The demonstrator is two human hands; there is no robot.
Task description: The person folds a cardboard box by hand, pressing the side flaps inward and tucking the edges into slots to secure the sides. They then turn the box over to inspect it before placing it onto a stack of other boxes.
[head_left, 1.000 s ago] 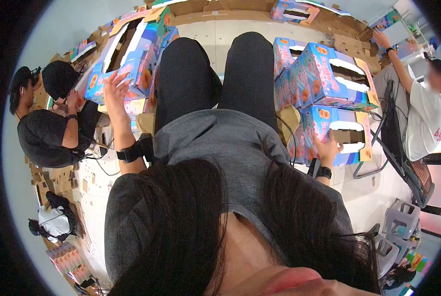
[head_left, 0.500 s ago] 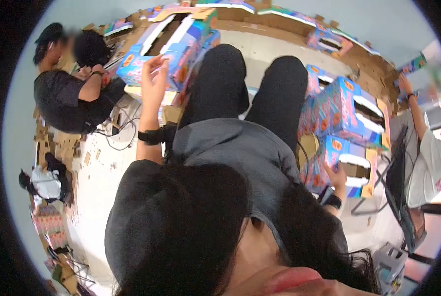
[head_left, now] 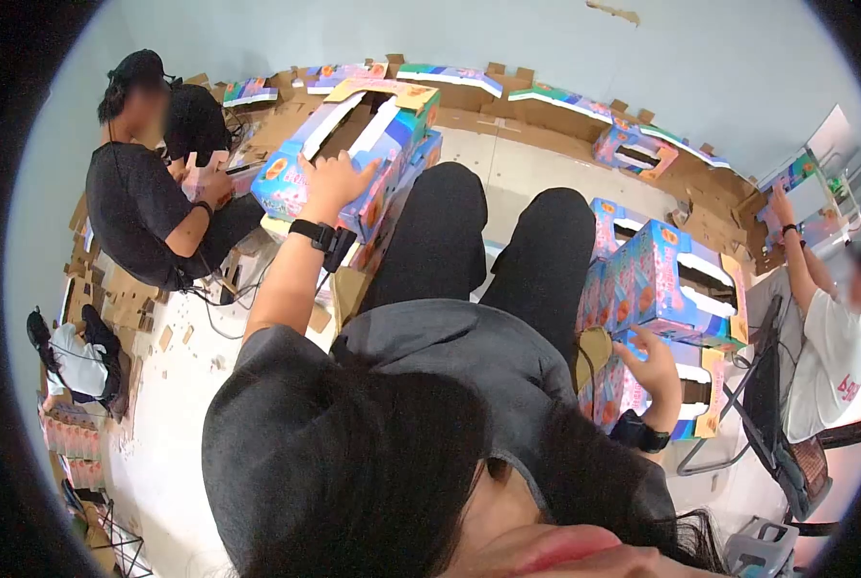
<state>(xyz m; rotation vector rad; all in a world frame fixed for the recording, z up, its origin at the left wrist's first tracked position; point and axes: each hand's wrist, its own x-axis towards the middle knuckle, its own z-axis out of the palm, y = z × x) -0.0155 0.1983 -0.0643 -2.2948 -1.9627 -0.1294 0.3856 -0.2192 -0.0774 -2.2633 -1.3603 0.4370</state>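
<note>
On the left, a blue and pink printed cardboard box with an opening in its top rests on another similar box. My left hand is over its near top edge, fingers spread, appearing to touch the cardboard beside the opening. To my right, an upper printed box stands with its cut-out opening facing up and outward. Below it is a lower printed box, partly covered by my arm. My right hand is beside this lower box with thumb and fingers apart and nothing visible in them.
A person in dark clothes sits at left, working by a box. Another person in a white shirt reaches up at right near a folding chair. Flattened cardboard lines the wall, and scraps lie on the floor.
The view has tilted up. My left hand has come down from a raised position onto the left box's top edge. My right hand has shifted slightly at the lower right box.
</note>
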